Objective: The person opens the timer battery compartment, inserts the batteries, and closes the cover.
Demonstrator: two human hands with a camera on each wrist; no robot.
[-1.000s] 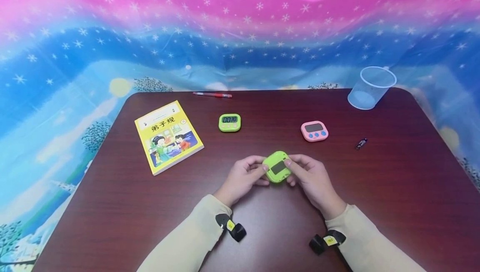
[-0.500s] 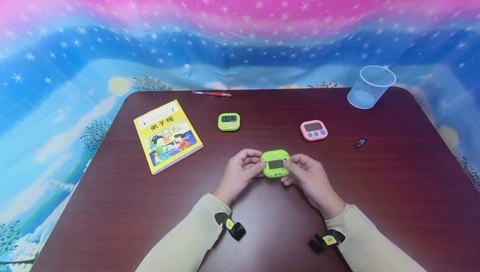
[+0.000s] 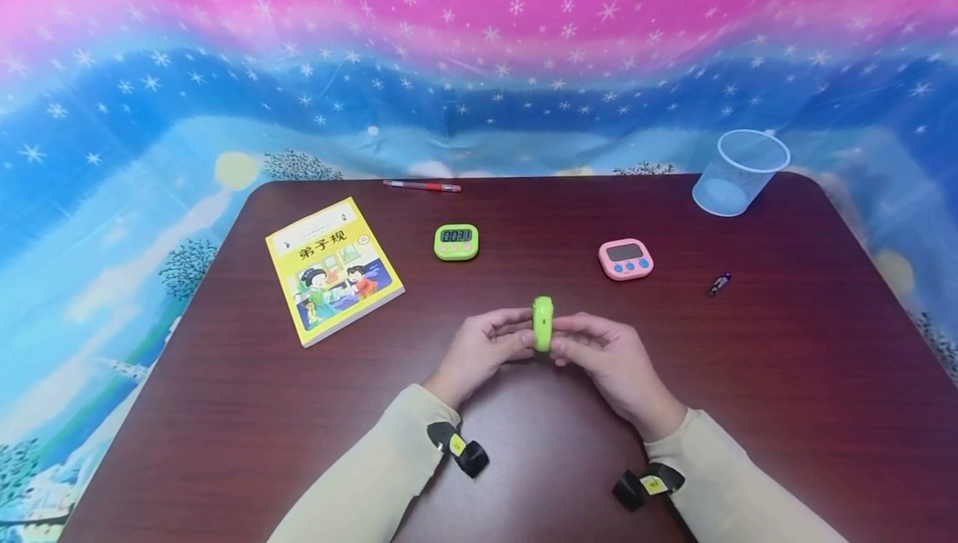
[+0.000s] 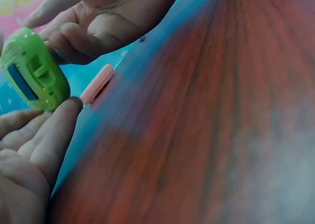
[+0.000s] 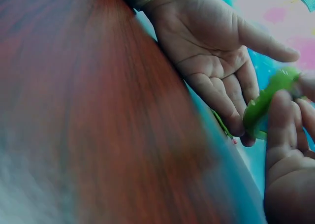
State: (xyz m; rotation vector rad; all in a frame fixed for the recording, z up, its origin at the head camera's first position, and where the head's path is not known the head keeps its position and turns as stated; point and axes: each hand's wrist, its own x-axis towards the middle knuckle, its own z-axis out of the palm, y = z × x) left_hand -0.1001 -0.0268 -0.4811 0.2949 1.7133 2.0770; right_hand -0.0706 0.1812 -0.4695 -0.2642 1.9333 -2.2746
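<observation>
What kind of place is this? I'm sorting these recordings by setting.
Probably a staged tabletop set rather than a lived-in room: a dark wooden table backed by a draped starry pink-and-blue cloth, with props laid apart, such as a children's book and two small digital timers.

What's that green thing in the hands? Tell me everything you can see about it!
The green timer is a small, bright lime gadget that looks like plastic, with rounded corners. It is turned on edge, so the head view shows only its thin side. The left wrist view shows its back, with moulded ridges and a dark blue patch. It is held above the dark red table, with the left hand and the right hand pinching it from either side.
</observation>
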